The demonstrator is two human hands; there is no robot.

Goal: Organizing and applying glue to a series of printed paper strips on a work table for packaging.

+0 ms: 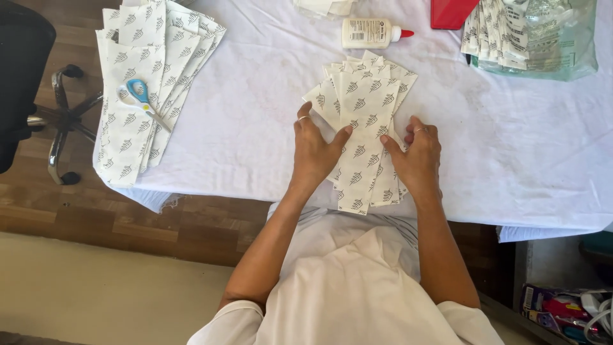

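Observation:
A fanned stack of white paper strips [362,108] printed with small grey leaf marks lies on the white tablecloth [255,115] in front of me. My left hand [315,150] rests flat on the stack's left side, thumb stretched onto the top strip. My right hand [416,158] presses on the right side of the stack, thumb touching the same top strip. Both hands wear a ring. The fingers lie on the paper rather than curling round it.
A larger pile of the same printed sheets [148,83] lies at the table's left end with blue-handled scissors [142,99] on top. A white glue bottle [372,32] lies behind the stack. A red object [451,13] and a plastic bag of strips [533,35] sit at the back right. An office chair [25,76] stands at left.

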